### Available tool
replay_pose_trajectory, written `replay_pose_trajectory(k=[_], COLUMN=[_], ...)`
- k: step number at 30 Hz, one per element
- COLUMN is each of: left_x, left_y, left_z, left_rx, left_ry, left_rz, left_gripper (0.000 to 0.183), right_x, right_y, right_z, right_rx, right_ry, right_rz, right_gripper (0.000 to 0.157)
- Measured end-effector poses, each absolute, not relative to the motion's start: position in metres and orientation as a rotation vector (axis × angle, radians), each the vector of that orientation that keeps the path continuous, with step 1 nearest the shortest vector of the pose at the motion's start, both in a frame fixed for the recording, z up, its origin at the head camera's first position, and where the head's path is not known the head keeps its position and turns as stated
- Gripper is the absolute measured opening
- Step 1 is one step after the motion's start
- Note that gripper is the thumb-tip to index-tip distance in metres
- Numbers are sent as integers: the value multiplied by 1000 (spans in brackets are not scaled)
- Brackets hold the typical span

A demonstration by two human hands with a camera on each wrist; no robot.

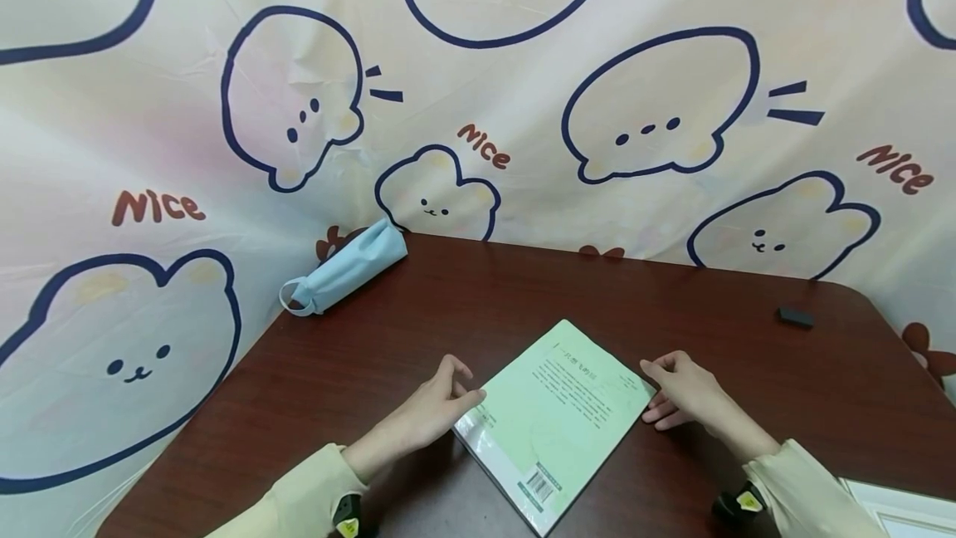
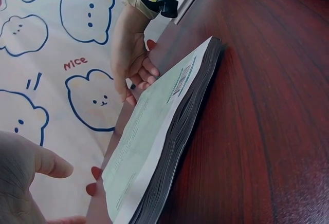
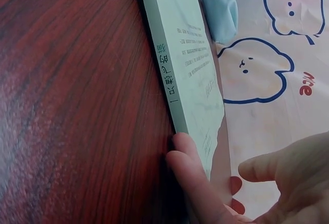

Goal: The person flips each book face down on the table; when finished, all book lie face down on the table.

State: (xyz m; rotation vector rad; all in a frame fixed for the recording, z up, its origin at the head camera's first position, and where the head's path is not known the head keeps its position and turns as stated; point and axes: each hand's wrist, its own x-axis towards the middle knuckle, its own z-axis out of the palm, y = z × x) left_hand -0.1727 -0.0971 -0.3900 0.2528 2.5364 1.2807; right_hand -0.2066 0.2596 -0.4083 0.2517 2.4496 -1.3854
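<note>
A light green book (image 1: 560,413) lies flat on the dark wooden table, back cover up, with a barcode at its near corner. My left hand (image 1: 431,412) is at its left corner, the thumb close to the cover's edge. In the left wrist view that thumb (image 2: 54,163) stands apart from the book, over the page-edge side. At the opposite corner is my right hand (image 1: 689,393). The right wrist view shows its fingertips (image 3: 186,144) against the end of the printed spine (image 3: 167,75), while its thumb (image 3: 257,167) is raised away from the cover.
A light blue pouch (image 1: 351,264) with a loop lies at the table's far left edge. Toward the far right is a small black block (image 1: 795,318). A white framed object (image 1: 904,509) sits at the near right. Behind the table hangs a cartoon-printed cloth (image 1: 523,98).
</note>
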Motion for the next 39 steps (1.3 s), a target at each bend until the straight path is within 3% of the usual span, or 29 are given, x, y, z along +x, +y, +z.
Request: replay_pose_trajectory(k=[39], left_x=[-158], left_y=[-92], left_z=[-385], left_rx=[264], left_ry=[2568], left_rz=[1242], left_gripper=[39], right_x=[-218], right_y=[256], right_z=[-405], right_rx=[229], right_ry=[2469], right_rz=[-1374], right_gripper=[64])
